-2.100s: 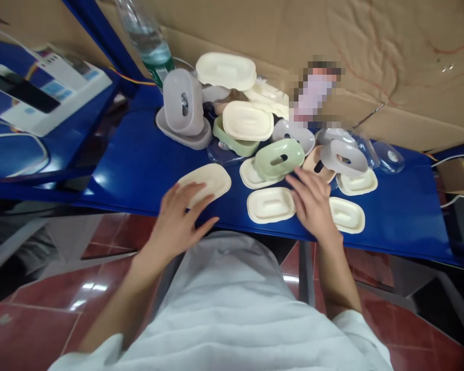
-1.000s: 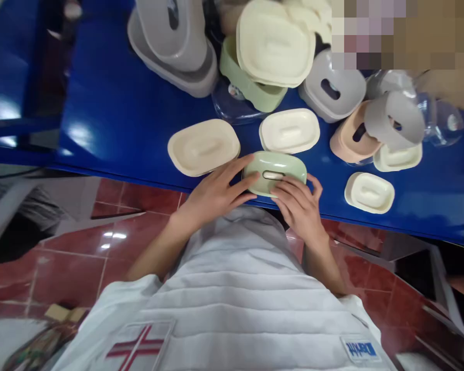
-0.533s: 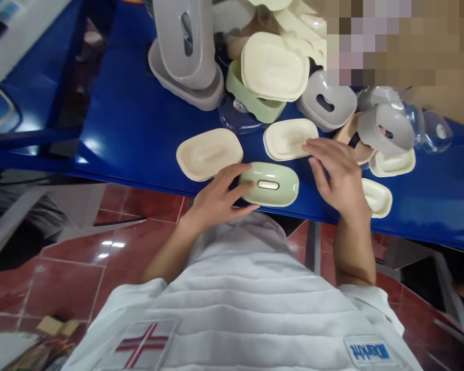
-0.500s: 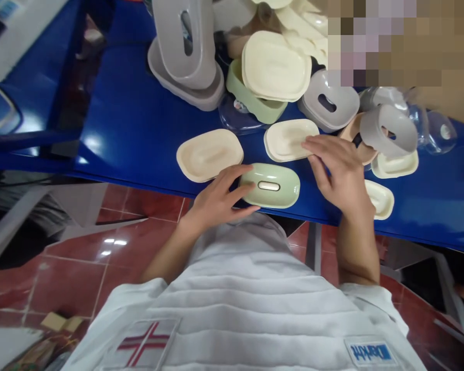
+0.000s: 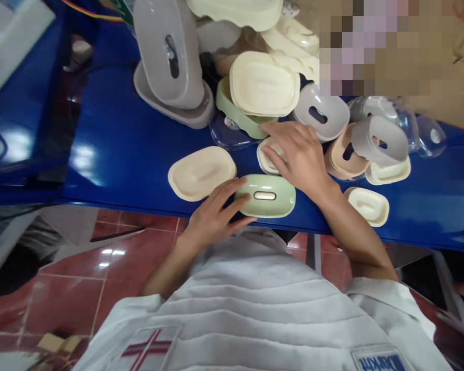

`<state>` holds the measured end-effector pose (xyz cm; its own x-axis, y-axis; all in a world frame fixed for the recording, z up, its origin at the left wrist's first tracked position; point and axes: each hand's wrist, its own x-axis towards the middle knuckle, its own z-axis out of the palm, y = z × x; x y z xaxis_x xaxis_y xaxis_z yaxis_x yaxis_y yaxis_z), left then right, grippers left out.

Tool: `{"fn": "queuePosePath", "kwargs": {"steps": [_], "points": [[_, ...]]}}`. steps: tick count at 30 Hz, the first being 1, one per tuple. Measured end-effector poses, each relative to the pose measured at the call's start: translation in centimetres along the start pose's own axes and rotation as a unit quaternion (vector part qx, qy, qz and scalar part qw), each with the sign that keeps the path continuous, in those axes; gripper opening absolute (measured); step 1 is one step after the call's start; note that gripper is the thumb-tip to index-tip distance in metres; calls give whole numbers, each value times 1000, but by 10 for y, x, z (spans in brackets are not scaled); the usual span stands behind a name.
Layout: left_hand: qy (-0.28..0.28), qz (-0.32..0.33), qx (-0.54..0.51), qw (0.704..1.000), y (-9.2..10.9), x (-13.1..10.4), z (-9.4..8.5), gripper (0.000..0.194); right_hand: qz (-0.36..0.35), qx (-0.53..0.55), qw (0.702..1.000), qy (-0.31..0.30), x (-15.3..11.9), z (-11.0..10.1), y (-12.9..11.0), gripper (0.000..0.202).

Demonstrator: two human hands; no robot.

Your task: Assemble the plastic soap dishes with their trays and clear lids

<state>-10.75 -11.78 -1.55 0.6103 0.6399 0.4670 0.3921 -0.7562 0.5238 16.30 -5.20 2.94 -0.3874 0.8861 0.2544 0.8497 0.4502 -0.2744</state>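
while left hand point(image 5: 212, 214) holds green piece point(image 5: 280, 198), spread right hand point(image 5: 300, 154) has shifted leftward.

1. Green lid point(image 5: 284, 198): plastic by look; smooth, glossy, highlights near the rim.
2. Cream lids point(image 5: 201, 173): plastic look, smooth, near matt.
3. Grey box point(image 5: 187, 64): smooth plastic, soft sheen.
4. Clear box point(image 5: 429, 139): transparent plastic, shiny.
5. Table point(image 5: 112, 144): smooth, glossy; glare spots.
6. Shirt point(image 5: 270, 314): cloth, matt, creased.
7. Floor point(image 5: 69, 299): tiled, glossy, reflecting light.
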Motion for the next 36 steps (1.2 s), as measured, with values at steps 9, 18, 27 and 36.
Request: {"fn": "queuePosePath", "kwargs": {"steps": [9,18,27,36], "points": [[3,7,18,1000,2,3,-3,54,2,10,999,40,26,-4,7,37],[-9,-14,24,1000,2,2,-2,67,45,77,991,98,-70,-48,-20,23],[2,-27,18,999,0,-3,1,90,39,108,977,177,-149,-19,-42,43],[-17,20,42,999,0,0,-1,53,105,-64,981,153,-159,-21,-15,27]]}}
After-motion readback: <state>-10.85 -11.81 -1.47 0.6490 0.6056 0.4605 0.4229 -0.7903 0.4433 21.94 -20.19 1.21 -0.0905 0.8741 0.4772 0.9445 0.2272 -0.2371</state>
